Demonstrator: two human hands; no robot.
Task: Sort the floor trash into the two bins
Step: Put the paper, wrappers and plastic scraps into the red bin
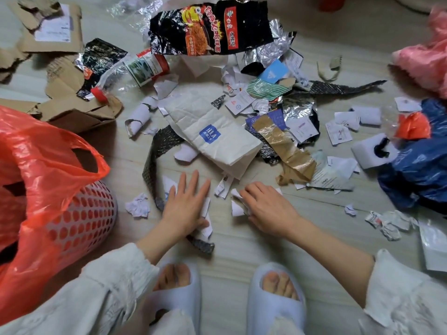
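Observation:
Trash covers the floor in front of me. My left hand [186, 206] lies flat, fingers straight, pressing on white paper scraps [205, 226] near my feet. My right hand [266, 206] curls its fingers round a crumpled white paper scrap [235, 201]. A white perforated bin [89, 213] lined with a red plastic bag [43, 165] stands at the left. A blue plastic bag [420, 170] lies at the right edge. A white paper bag with a blue logo [217, 134] lies just beyond my hands.
Torn cardboard [60, 68] lies at the far left. A black noodle wrapper [208, 27], a crushed plastic bottle [135, 71], foil pieces [297, 105] and paper slips fill the middle. A pink bag [425, 56] sits far right. My slippered feet [275, 293] are below the hands.

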